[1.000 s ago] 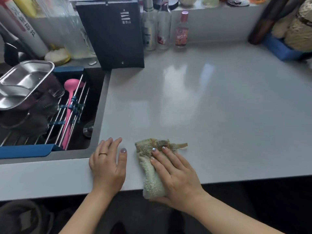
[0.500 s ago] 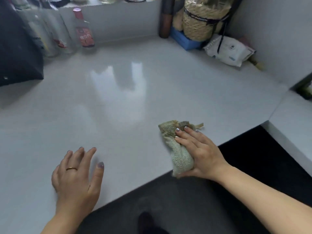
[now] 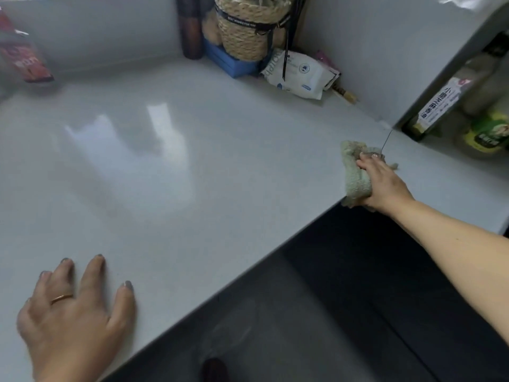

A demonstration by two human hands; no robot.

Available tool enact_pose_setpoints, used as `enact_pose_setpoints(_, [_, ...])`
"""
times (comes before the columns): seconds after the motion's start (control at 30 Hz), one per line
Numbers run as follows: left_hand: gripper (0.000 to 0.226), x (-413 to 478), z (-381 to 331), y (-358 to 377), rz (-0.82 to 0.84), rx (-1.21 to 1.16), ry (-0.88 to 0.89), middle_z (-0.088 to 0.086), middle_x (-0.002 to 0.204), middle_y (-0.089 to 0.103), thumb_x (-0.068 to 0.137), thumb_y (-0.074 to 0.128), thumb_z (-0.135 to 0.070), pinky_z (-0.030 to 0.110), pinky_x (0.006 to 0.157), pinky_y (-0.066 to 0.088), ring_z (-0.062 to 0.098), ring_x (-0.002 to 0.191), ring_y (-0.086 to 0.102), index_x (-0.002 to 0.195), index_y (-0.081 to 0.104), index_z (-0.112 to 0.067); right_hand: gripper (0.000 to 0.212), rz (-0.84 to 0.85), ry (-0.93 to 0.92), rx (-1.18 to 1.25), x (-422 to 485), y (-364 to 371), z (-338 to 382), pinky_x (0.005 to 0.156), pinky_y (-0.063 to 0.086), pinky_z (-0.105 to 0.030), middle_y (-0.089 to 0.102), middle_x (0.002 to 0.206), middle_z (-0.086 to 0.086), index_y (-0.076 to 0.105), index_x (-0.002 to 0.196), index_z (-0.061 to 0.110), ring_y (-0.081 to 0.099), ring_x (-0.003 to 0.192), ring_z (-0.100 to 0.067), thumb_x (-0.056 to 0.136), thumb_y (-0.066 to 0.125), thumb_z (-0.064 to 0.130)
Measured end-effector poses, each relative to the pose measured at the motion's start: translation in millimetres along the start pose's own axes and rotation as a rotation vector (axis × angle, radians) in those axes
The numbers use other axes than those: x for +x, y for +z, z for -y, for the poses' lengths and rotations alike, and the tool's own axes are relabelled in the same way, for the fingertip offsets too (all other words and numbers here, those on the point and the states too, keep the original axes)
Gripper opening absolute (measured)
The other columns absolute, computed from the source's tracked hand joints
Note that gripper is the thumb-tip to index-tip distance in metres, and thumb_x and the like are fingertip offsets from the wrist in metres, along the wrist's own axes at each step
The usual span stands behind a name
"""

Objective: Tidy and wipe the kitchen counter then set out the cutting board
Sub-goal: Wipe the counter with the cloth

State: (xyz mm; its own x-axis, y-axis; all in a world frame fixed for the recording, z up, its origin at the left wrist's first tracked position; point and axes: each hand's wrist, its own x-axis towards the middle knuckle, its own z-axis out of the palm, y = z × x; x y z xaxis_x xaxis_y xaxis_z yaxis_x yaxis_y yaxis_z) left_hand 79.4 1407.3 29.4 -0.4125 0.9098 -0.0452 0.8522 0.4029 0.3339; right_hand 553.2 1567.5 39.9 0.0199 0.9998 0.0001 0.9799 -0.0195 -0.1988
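Right hand [image 3: 384, 181] presses cloth [image 3: 354, 179], partly covering it.

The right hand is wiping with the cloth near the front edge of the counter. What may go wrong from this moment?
1. The cloth under the right hand partly overhangs the front edge of the counter. It might slip off towards the floor.
2. The dark oil bottle stands in the open niche just beyond the cloth. A wiping stroke further that way could bump and tip it.
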Motion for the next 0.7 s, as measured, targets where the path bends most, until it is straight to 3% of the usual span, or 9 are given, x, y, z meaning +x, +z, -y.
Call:
enact_pose_setpoints(0.2, [0.08,-1.1,-1.8,-1.0,-0.017,0.022,-0.012,0.019,0.144,0.032,0.061,0.023,-0.061,0.051,0.11,0.014,0.036,0.136,0.017,0.128,0.043,-0.022,0.096,0.033,0.022,0.19,-39.8,4.4,47.1,0.117,0.005,-0.031,0.021,0.156,0.001,0.032,0.142,0.014,0.007,0.145,-0.017,0.062,0.083,0.027])
enact_pose_setpoints(0.33, [0.069,-2.3,-0.4,-6.5,-0.01,-0.069,0.006,0.02,0.142,0.037,0.065,0.037,-0.052,0.051,0.109,0.014,0.035,0.136,0.02,0.123,0.052,-0.02,0.096,0.076,-0.17,0.317,-93.2,18.2,137.4,0.111,-0.011,-0.015,0.002,0.143,0.027,0.018,0.14,0.028,-0.013,0.137,0.002,0.065,0.077,0.039])
enact_pose_setpoints(0.4, [0.071,-4.3,2.4,-14.4,-0.035,-0.246,0.025,0.021,0.14,0.04,0.062,0.036,-0.054,0.051,0.11,0.017,0.036,0.135,0.025,0.12,0.056,-0.018,0.092,0.147,-0.303,0.283,-119.7,31.7,188.4,0.11,-0.017,-0.012,0.0,0.141,0.025,0.014,0.138,0.028,-0.016,0.137,-0.001,0.068,0.07,0.049])
enact_pose_setpoints(0.47, [0.071,-6.9,11.5,-26.1,-0.079,-0.468,0.022,0.02,0.139,0.041,0.062,0.038,-0.054,0.05,0.109,0.021,0.035,0.134,0.027,0.122,0.053,-0.019,0.091,0.208,-0.433,0.244,-144.8,40.5,239.4,0.12,-0.001,-0.036,0.014,0.149,0.011,0.029,0.141,0.019,-0.001,0.142,-0.018,0.067,0.071,0.053])
enact_pose_setpoints(0.5, [0.072,-6.8,21.0,-31.8,-0.122,-0.533,0.02,0.019,0.139,0.042,0.062,0.038,-0.054,0.049,0.108,0.022,0.035,0.133,0.028,0.124,0.051,-0.019,0.091,0.173,-0.538,0.177,-154.8,45.2,262.5,0.118,0.015,-0.047,0.032,0.147,0.004,0.044,0.135,0.015,0.017,0.141,-0.024,0.061,0.074,0.057])
enact_pose_setpoints(0.53, [0.072,-6.4,33.4,-36.6,-0.171,-0.553,0.018,0.019,0.137,0.043,0.063,0.038,-0.055,0.049,0.108,0.023,0.035,0.132,0.03,0.124,0.05,-0.02,0.087,0.134,-0.642,0.091,-164.4,51.6,286.7,0.11,0.031,-0.048,0.05,0.138,0.001,0.059,0.125,0.016,0.039,0.133,-0.024,0.053,0.075,0.063])
enact_pose_setpoints(0.57, [0.07,-5.5,48.0,-40.7,-0.216,-0.541,0.005,0.019,0.136,0.045,0.064,0.037,-0.055,0.05,0.108,0.024,0.037,0.131,0.032,0.124,0.049,-0.021,0.077,0.139,-0.689,-0.006,-173.4,57.1,312.7,0.103,0.041,-0.041,0.062,0.126,0.008,0.068,0.111,0.024,0.055,0.121,-0.017,0.049,0.073,0.069])
enact_pose_setpoints(0.63, [0.067,-2.7,79.5,-46.6,-0.284,-0.52,-0.047,0.02,0.133,0.047,0.066,0.037,-0.054,0.054,0.108,0.027,0.039,0.127,0.036,0.124,0.049,-0.021,0.032,0.095,-0.704,-0.11,-185.0,67.9,364.1,0.097,0.044,-0.028,0.065,0.11,0.03,0.071,0.094,0.046,0.063,0.106,0.001,0.073,0.055,0.064])
enact_pose_setpoints(0.7, [0.065,0.3,108.0,-51.0,-0.337,-0.553,-0.131,0.023,0.13,0.048,0.066,0.039,-0.053,0.059,0.107,0.031,0.041,0.123,0.039,0.123,0.047,-0.022,0.039,0.256,-0.712,-0.12,-195.5,74.1,409.5,0.094,0.047,-0.019,0.061,0.108,0.04,0.065,0.093,0.057,0.061,0.103,0.009,0.088,0.029,0.044])
